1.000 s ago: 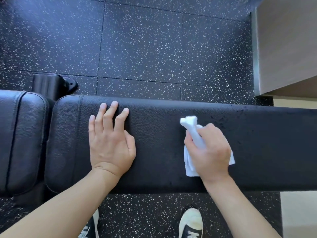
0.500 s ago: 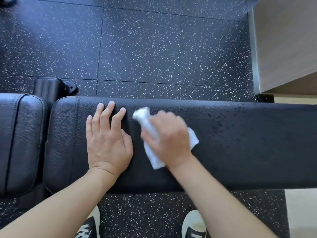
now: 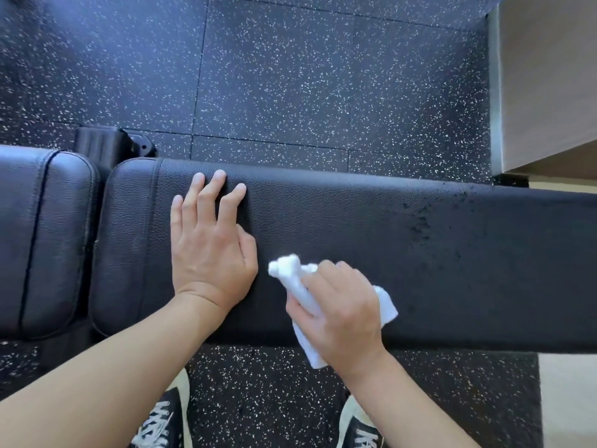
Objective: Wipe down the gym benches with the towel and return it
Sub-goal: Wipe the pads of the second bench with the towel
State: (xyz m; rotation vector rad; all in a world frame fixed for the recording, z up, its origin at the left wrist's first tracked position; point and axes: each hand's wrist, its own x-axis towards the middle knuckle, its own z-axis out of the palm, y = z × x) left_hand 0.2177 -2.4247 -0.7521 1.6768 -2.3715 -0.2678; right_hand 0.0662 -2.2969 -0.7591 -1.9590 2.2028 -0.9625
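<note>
1. Black padded leather bench (image 3: 355,221): dark specks remain at 2 o'clock; wiping unfinished.
2. White crumpled cloth towel (image 3: 292,276): near edge, gripped by right hand (image 3: 342,315) fingers.
3. Left hand (image 3: 210,250): fingers flat, splayed, bracing.
4. Return pending.

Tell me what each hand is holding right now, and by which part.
The right hand grips the white towel around its bunched middle, both ends sticking out. The left hand holds nothing; it lies flat on the bench pad.
</note>
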